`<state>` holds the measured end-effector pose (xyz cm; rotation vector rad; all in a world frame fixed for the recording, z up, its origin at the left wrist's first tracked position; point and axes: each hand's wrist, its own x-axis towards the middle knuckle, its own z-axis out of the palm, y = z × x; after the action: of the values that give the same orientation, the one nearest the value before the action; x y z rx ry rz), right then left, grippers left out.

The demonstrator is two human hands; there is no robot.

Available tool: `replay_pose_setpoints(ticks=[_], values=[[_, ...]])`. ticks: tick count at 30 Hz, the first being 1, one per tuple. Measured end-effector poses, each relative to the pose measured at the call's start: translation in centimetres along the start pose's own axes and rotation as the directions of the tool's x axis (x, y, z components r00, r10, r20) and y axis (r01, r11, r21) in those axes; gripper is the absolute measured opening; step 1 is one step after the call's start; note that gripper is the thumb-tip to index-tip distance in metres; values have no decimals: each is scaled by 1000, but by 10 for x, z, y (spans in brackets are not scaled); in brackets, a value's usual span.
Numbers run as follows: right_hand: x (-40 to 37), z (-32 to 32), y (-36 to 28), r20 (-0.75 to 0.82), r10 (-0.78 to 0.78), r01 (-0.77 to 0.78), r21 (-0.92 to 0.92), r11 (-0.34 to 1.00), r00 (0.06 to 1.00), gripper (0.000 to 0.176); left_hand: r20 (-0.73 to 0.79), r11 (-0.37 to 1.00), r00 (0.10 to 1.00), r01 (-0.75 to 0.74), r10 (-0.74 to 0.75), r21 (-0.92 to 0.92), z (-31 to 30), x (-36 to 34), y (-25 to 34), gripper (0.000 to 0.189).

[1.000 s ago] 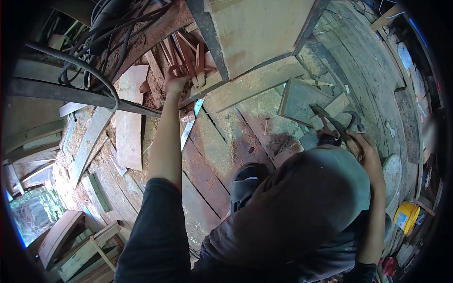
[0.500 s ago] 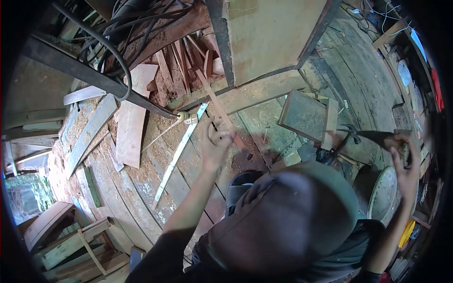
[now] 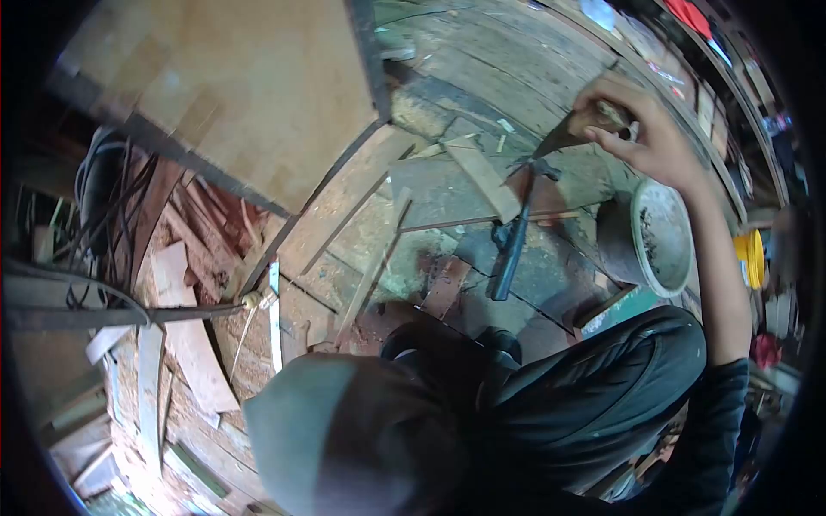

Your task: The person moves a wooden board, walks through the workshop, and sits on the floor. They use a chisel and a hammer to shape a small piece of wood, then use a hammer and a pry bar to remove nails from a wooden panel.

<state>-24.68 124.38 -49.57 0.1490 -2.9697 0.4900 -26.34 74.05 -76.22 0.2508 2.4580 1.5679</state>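
My right hand (image 3: pixel 641 133) is closed round the wooden handle of a handsaw (image 3: pixel 564 138), raised at the upper right. The saw's dark blade slopes down to the left, its tip overlapping the head of a hammer (image 3: pixel 514 245) in this view. That hammer has a dark handle that points toward my feet. Left of it, a thin wooden strip (image 3: pixel 379 258) runs down toward the grey cap (image 3: pixel 344 434), which covers the lower middle of the view. My left hand is not visible. A flat board (image 3: pixel 430 193) and a short wood piece (image 3: pixel 482 176) lie beyond the hammer.
A pale bucket (image 3: pixel 644 232) stands below my right forearm, with a yellow container (image 3: pixel 750 258) farther right. A large wooden panel (image 3: pixel 232 86) fills the upper left. Offcuts, sawdust and black cables (image 3: pixel 95 198) crowd the left side. My bent knee (image 3: pixel 662 344) is near the bucket.
The view has swung to the right. My left hand has dropped out of sight. My right hand still holds the handsaw, now more fully in view.
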Motion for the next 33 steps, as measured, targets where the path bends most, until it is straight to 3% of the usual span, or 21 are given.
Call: replay_pose_setpoints(ticks=[3,4,5,7,11,13,17,18,21,25,27,29,31,33], values=[[-6,10,3,-31,-11,11,9,1000,999,28,153,995,988,0,16,-103,9,44,0,66],[-8,14,-1,43,17,-20,82,996,999,28,225,992,974,20,8,-123,12,62,1,64],[-10,17,-3,117,40,-58,155,986,992,29,340,992,938,101,-68,-78,13,82,13,68],[-20,25,-4,114,25,-40,129,991,993,31,484,995,872,94,-70,-24,16,121,14,67],[-53,35,-6,103,-8,3,43,999,995,35,626,992,769,91,-129,93,26,176,31,64],[-68,38,-5,63,31,-35,57,998,998,36,699,974,682,198,-214,105,30,195,32,59],[-74,40,8,20,44,-45,93,995,999,38,687,963,675,207,-270,174,43,219,47,51],[-74,40,7,22,45,-46,93,995,999,38,662,984,727,131,-180,124,52,222,42,51],[-65,42,7,46,50,-53,60,997,998,38,668,982,726,183,-162,40,65,220,38,52],[-51,44,6,35,34,-35,47,998,999,37,708,986,686,118,-164,114,54,208,33,45],[-41,47,10,-16,3,-2,70,998,1000,36,667,984,723,115,-177,137,41,203,20,44],[-31,49,17,-38,-34,37,72,997,999,33,564,957,813,-30,-144,287,31,196,18,46],[-22,54,28,-44,-20,24,84,996,999,30,555,946,825,-89,-105,311,23,191,20,48],[-16,61,39,-106,-32,48,154,987,994,28,506,864,863,-251,-5,437,23,181,36,48]])
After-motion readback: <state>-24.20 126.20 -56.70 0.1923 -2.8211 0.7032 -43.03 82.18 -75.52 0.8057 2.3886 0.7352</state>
